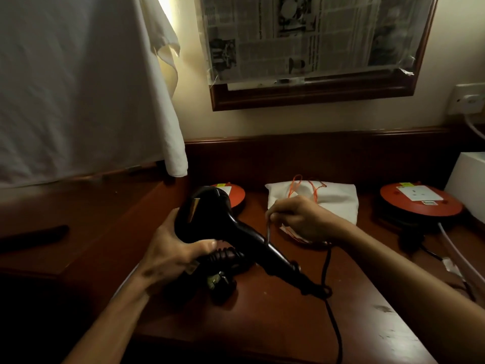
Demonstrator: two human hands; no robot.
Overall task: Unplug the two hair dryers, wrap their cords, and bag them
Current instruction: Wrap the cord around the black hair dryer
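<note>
A glossy black plastic hair dryer (210,222) is gripped at its body by the left hand (170,256), in front of a white cloth drawstring bag (333,203). Its thin black cord (326,261) is pinched by the right hand (301,219).

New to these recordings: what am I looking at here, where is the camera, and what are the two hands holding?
There is no machine here. One camera worn on a person's head looks down at their bare hands over a dark wooden desk. The left hand grips a black hair dryer by its body. The right hand pinches the dryer's black cord, which trails off the desk's front edge. A black plug lies below the dryer. Behind sit a white drawstring bag with orange strings and two round red socket units.
</note>
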